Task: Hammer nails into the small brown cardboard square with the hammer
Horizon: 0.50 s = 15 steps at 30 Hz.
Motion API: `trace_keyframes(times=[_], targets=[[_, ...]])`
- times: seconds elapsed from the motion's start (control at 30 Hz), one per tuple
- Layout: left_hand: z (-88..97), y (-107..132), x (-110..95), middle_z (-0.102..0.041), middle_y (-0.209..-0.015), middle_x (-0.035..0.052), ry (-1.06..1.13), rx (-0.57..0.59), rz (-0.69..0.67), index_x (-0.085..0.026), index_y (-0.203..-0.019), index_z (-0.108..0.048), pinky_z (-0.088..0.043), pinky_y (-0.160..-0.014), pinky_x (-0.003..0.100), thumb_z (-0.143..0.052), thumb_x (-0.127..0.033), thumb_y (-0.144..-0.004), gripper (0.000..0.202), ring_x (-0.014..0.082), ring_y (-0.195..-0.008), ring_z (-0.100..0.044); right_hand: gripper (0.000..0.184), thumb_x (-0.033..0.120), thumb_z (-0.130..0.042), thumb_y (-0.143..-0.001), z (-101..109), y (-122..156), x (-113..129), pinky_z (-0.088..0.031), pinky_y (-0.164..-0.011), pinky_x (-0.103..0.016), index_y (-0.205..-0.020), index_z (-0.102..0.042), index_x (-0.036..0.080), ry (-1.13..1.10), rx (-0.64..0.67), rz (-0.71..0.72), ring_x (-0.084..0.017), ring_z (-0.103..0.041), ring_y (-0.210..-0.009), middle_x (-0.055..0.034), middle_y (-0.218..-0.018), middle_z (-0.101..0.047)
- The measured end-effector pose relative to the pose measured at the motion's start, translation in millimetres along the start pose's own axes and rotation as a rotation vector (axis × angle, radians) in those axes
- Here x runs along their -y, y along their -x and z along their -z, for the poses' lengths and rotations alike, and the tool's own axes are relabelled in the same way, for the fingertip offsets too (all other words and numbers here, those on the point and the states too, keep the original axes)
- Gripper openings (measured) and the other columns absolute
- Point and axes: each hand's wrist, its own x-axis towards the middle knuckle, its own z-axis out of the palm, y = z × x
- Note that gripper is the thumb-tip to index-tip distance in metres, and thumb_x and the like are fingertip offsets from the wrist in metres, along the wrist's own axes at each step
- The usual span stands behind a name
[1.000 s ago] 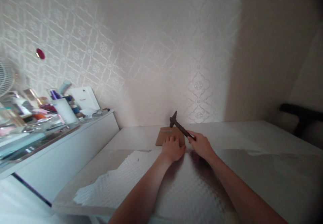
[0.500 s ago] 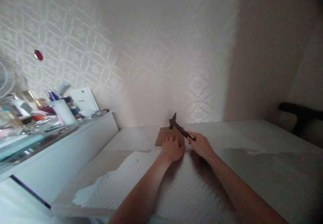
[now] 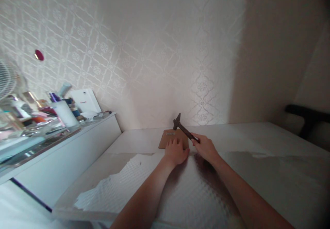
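My left hand (image 3: 176,151) lies flat with fingers spread on the near part of a brown board (image 3: 163,141), which rests on the white table. A small pale metal strip (image 3: 170,133) shows near the board's far edge, too small to make out fully. In my right hand (image 3: 205,148) is the handle of a dark hammer (image 3: 183,129), fingers wrapped round it. The hammer's head is raised over the far side of the board, beyond my left fingertips, and appears apart from it.
White bubble wrap (image 3: 123,181) spreads over the table (image 3: 232,134) under my forearms. On the left, a white cabinet (image 3: 85,146) carries bottles, a white cylinder (image 3: 65,115) and a white box (image 3: 86,101). A patterned wall (image 3: 160,67) rises behind; a black armrest (image 3: 306,113) stands right.
The hammer's head has risen very slightly, uncovering a bit more of the pale strip. My left hand and the board have stayed in place.
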Motion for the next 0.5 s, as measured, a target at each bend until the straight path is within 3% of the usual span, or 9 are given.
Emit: trace_keyframes(times=[0.3, 0.5], targets=[[2.3, 1, -2, -0.038, -0.138, 0.0155, 0.007, 0.006, 0.0, -0.013, -0.134, -0.036, -0.028, -0.103, 0.044, -0.03, -0.05, -0.087, 0.06, 0.0313, -0.127, -0.034, 0.041, 0.02, -0.045, -0.085, 0, -1, 0, -0.044, -0.082, -0.028, -0.124, -0.057, 0.025, 0.0, -0.034, 0.02, -0.019, -0.063, -0.088, -0.0022, -0.093, -0.07], [17.0, 8, -4, -0.044, -0.132, 0.0172, 0.014, 0.084, -0.003, -0.012, -0.123, -0.046, -0.036, -0.098, 0.041, -0.041, -0.043, -0.083, 0.051, 0.0318, -0.121, -0.042, 0.042, 0.019, -0.047, -0.083, 2, -1, -2, -0.045, -0.081, -0.027, -0.123, -0.058, 0.026, -0.004, 0.005, 0.045, -0.019, -0.062, -0.088, -0.0024, -0.097, -0.069]])
